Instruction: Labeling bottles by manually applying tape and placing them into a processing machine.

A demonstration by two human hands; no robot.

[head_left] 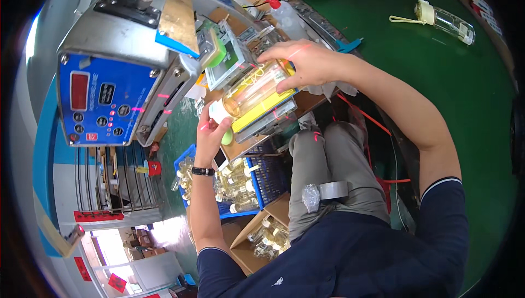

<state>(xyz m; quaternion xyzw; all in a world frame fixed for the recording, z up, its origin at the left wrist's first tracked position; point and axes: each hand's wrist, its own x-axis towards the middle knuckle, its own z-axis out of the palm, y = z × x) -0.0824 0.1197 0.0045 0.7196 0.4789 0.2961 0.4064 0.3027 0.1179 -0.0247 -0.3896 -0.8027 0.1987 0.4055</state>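
Grey cloth trousers (358, 202) carry a smooth tape roll (334, 189). Beyond, the left hand (210, 136) grasps the pale cap end and the right hand (313, 65) the base of a clear cylindrical bottle (252, 91), along the long edge of a flat yellow fixture (263, 112). Leftward are a latticed blue plastic crate (268, 180) and a metal-cased machine (121, 60); farther, a strapped bottle (445, 23) on glossy green floor (470, 95).

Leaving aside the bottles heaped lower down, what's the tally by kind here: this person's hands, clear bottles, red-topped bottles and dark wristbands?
Hands: 2, the left hand and the right hand
Clear bottles: 2, the held bottle and the lone bottle on the green surface
Red-topped bottles: 1, the whitish bottle
Dark wristbands: 1, the black wristband
Total: 6
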